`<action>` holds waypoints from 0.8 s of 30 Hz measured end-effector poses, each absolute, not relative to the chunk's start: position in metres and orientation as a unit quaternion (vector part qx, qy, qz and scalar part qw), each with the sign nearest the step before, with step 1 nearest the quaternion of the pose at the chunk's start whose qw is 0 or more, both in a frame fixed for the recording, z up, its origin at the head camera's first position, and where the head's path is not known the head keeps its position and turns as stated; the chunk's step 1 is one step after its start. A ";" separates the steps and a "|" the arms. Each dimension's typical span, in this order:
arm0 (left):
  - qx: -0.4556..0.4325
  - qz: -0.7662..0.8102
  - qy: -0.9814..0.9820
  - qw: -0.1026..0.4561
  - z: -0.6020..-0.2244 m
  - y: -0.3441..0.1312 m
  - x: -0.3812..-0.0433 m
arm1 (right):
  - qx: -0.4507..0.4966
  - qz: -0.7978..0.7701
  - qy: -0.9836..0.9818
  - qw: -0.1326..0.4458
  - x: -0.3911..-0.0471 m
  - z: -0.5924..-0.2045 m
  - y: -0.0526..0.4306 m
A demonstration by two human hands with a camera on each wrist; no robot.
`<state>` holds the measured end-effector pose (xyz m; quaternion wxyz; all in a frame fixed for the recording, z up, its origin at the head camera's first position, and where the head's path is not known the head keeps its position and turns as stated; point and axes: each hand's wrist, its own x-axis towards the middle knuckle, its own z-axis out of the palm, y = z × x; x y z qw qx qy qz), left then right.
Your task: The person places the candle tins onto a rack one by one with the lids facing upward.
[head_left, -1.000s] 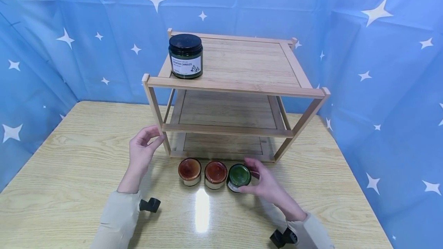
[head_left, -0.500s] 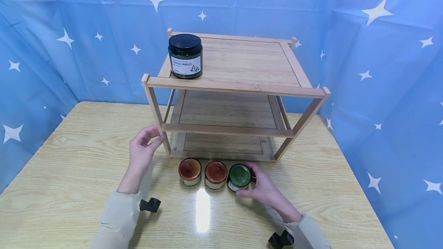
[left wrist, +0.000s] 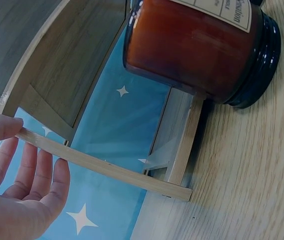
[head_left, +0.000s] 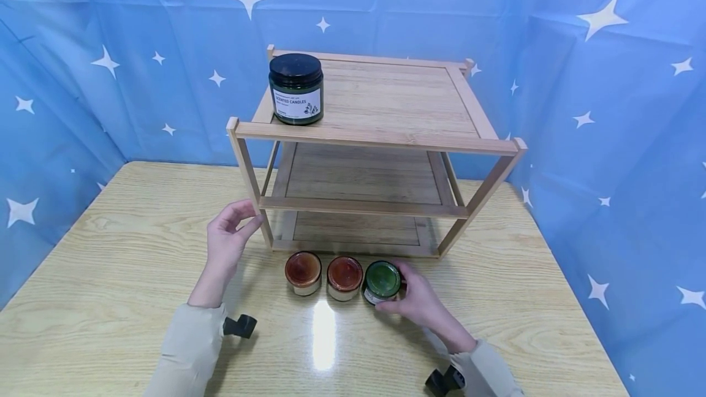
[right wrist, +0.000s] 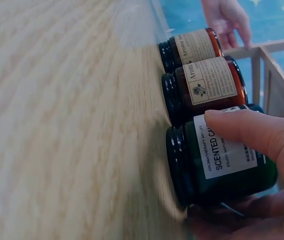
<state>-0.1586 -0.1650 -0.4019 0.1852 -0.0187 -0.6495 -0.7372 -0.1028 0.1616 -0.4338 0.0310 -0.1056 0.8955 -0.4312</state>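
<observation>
My right hand (head_left: 419,302) grips a green scented candle jar (head_left: 382,279) at the right end of a row on the table. In the right wrist view the thumb lies on its white label and the fingers go round the far side. The jar stands upside down, black lid (right wrist: 177,167) on the tabletop. Two amber candle jars, one in the middle (head_left: 344,274) and one at the left (head_left: 303,271), stand inverted beside it. My left hand (head_left: 228,231) holds the front left post (left wrist: 102,162) of a wooden shelf rack (head_left: 375,143) between thumb and fingers.
A larger green candle jar (head_left: 296,90) with a black lid stands upright on the rack's top shelf, front left. The rack has two lower shelves, just behind the row of jars. Blue star-patterned cloth (head_left: 165,78) hangs behind the wooden table (head_left: 110,262).
My right hand has shifted slightly left and closed round the green jar from its right side. The jars, the rack and my left hand stay in place.
</observation>
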 end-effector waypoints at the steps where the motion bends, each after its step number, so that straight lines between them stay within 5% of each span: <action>1: -0.019 -0.738 -0.649 0.185 -0.402 -0.165 -0.159 | -0.110 -0.431 0.895 0.028 -0.103 -0.435 0.162; 24: -0.019 -0.737 -0.650 0.184 -0.402 -0.165 -0.159 | -0.096 -0.498 0.862 0.025 -0.106 -0.425 0.172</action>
